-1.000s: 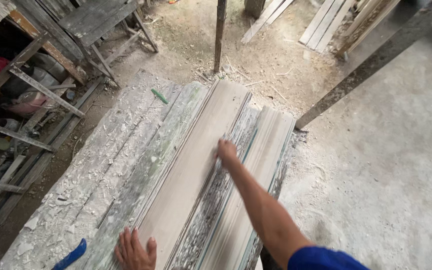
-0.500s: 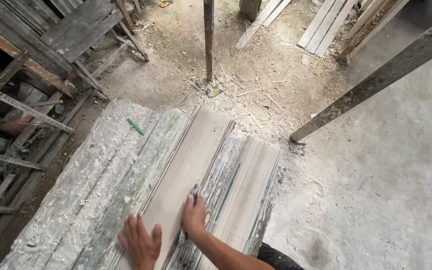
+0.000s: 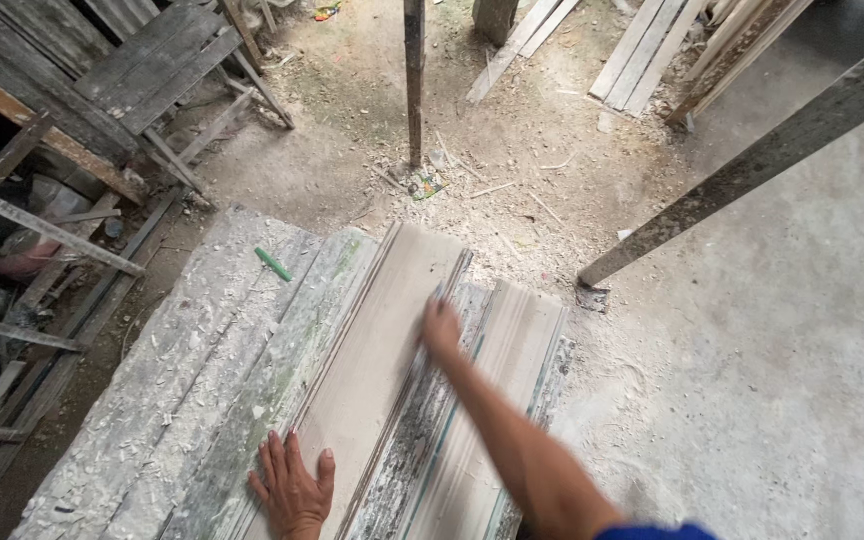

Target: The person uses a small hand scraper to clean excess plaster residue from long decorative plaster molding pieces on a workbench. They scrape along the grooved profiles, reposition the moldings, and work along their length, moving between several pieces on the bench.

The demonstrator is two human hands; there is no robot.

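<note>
A long pale moulded plaster strip lies lengthwise on a work bench crusted with white and green plaster. My left hand lies flat, fingers spread, on the strip's near left edge. My right hand reaches forward along the strip's right edge, blurred, and something small seems pinched in its fingers; I cannot tell what. A second pale strip lies to the right of my arm.
A green stick lies on the bench's far left part. An upright wooden post stands beyond the bench, a slanted beam at right. Old planks and frames pile up at left. Boards lie at the back.
My right hand pulled back along the strip's right edge toward me, then slid forward again. The left hand stayed pressed on the near end. The view shifted slightly.
</note>
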